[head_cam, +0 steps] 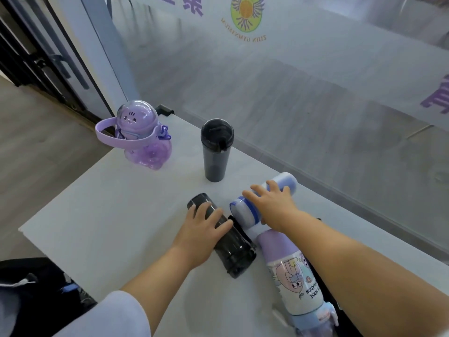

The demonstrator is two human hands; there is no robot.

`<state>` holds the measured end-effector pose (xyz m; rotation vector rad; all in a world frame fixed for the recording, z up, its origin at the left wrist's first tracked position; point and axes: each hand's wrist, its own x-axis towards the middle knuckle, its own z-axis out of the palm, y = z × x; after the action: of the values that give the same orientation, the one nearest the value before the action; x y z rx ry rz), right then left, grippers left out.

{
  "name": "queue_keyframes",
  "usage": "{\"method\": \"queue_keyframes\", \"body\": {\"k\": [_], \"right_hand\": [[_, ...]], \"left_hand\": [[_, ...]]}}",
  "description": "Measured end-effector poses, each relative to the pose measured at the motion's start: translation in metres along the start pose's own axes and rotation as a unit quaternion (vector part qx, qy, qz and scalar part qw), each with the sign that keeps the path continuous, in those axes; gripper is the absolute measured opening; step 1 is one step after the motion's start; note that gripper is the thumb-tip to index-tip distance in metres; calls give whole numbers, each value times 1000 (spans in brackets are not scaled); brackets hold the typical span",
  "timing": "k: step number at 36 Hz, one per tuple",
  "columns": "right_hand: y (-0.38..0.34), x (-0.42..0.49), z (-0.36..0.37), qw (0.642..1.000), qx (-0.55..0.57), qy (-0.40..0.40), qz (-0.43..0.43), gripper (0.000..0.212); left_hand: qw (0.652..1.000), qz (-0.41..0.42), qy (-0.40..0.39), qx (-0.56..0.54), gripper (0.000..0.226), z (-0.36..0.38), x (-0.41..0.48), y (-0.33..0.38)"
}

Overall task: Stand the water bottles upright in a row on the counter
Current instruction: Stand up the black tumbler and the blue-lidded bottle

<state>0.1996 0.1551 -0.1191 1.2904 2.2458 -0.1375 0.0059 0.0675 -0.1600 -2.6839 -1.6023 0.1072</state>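
Upper left on the pale grey surface [102, 215] a purple cat-faced bottle [141, 137] stands, a tall dark tumbler [216, 152] beside it. Mid-frame, left hand [201, 229] fingers drape a lying smoky-black bottle [230, 249]; right hand [272, 205] fingers curl over a lying blue-and-white bottle [247, 212], whose cap end is jammed against a cartoon-print lilac bottle [291, 276], lower right.

Purple cat bottle [141, 135], black tumblers [217, 149], pale grey counter [116, 215]

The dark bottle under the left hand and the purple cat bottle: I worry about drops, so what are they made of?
Dark bottle: likely smoky clear plastic, glossy; the counter shows through. Cat bottle: tinted translucent plastic, shiny dome; strap looks matte, maybe silicone.
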Motion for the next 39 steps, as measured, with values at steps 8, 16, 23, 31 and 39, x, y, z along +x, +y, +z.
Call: {"method": "queue_keyframes", "body": {"k": [8, 16, 23, 31, 39], "right_hand": [[5, -4, -1, 1000, 10, 26, -5, 78], [18, -12, -8, 942, 272, 194, 39, 80], [11, -26, -23, 773, 566, 278, 70, 72], [-2, -25, -24, 653, 704, 261, 96, 72], [-11, -28, -9, 664, 710, 214, 95, 73]], "left_hand": [[985, -107, 66, -114, 79, -9, -5, -19], [860, -236, 187, -413, 63, -24, -16, -28], [714, -331, 193, -586, 60, -33, -28, -18], [677, -381, 166, -607, 63, -33, -36, -13], [724, -403, 122, -547, 56, -35, -40, -13]]}}
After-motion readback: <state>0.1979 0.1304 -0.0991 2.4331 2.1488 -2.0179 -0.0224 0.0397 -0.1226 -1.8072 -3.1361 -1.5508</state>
